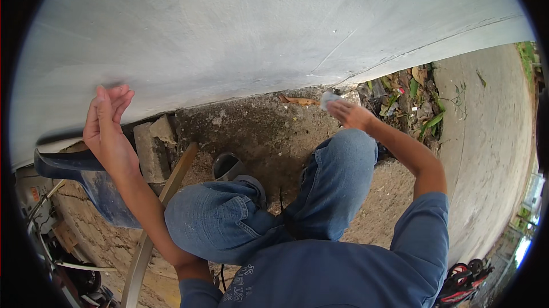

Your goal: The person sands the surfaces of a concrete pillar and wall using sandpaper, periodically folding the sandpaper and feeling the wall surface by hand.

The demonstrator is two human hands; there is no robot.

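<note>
My right hand (350, 115) is closed around a small pale grey-white flat piece (328, 100) at the foot of the white wall (229, 28). It may be a folded sheet or pad; its exact kind is too small to make out. On the left, my left hand (110, 131) is raised in front of the wall, palm up. Its fingers are loosely bent and a little apart, and nothing shows in them. Whether the fingertips touch the wall I cannot tell. Faint smears and a fine line mark the wall's surface.
Below my left hand stands a dark blue plastic basin or chair-like object (108, 191). Beside it are concrete blocks (152, 154) and a long wooden strip (137, 268). Leaves and litter (414, 105) lie by the wall at right, next to a concrete strip (486, 136). My knees are bent over dirt ground.
</note>
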